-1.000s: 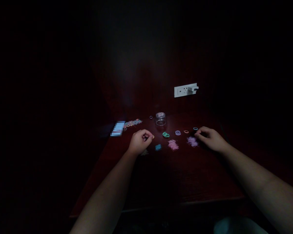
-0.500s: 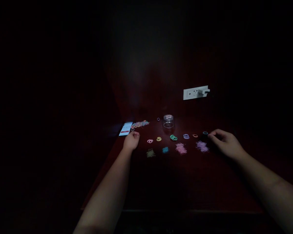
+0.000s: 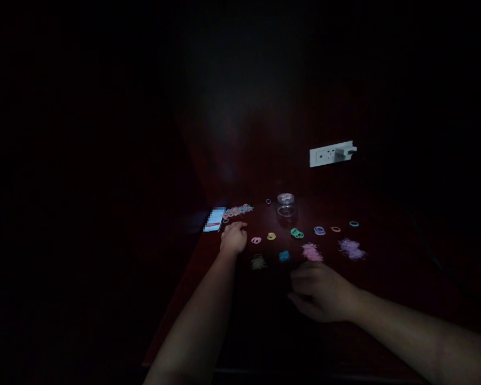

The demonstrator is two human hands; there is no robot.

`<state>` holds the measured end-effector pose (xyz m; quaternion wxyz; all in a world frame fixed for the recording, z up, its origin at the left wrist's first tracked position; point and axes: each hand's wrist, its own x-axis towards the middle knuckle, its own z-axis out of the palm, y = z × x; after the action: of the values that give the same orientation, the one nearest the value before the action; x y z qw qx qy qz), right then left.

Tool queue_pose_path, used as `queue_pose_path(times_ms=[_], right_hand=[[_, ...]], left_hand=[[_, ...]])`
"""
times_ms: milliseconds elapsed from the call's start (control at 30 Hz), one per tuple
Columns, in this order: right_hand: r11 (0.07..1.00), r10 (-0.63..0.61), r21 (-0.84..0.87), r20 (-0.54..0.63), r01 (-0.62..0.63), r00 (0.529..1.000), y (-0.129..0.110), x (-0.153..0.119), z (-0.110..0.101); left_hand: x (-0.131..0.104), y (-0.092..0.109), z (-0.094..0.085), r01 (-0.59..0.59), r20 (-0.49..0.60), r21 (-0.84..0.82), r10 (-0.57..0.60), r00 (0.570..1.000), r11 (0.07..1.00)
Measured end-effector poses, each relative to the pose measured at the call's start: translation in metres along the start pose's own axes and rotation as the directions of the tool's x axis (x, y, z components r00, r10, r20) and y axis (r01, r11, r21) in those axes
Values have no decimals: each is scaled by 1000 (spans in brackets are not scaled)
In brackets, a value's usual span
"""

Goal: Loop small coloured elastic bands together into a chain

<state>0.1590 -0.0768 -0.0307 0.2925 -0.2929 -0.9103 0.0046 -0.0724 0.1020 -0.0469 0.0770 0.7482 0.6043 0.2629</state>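
My left hand (image 3: 234, 238) rests on the dark red table, fingers apart and holding nothing, just below a mixed pile of coloured bands (image 3: 238, 210). Low over the table, nearer me than the pink pile (image 3: 312, 252), is my right hand (image 3: 320, 291); its fingers are curled and too dim to show whether anything is between them. Beyond the hands lies a row of rings: pink (image 3: 256, 240), yellow (image 3: 271, 236), green (image 3: 297, 233), purple (image 3: 319, 231), orange (image 3: 335, 229) and teal (image 3: 354, 224). Olive (image 3: 258, 262), blue (image 3: 284, 256) and lilac (image 3: 352, 249) piles sit closer.
A lit phone (image 3: 215, 220) lies at the table's left edge. A clear lidded jar (image 3: 286, 207) stands at the back, beside a small ring (image 3: 268, 201). On the wall is a white socket (image 3: 331, 154) with a plug in it.
My right hand has moved left and toward me, away from the teal ring. My left hand's fingers have spread on the table. The view has shifted slightly.
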Motion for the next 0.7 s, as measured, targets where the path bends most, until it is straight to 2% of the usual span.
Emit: queue_pose_path(times_ms=[100,200,400,567,700], right_hand=[[998,-61,12,-50,62,997,-9,13,22],[996,-80,33,-105,84,991,-9,17,31],[996,-9,84,-156,22,988,-2,17,21],[989,31,146,-149,-9,988,0,18,14],[984,42,177,-174,-11,984,4,15,7]], left_hand=[[10,2,3,2,21,39,-3,1000,999],[23,3,8,15,37,73,-18,999,997],[41,3,15,65,29,115,-69,997,991],[41,2,14,90,-10,90,-89,996,992],[37,1,10,113,-51,8,-112,992,994]])
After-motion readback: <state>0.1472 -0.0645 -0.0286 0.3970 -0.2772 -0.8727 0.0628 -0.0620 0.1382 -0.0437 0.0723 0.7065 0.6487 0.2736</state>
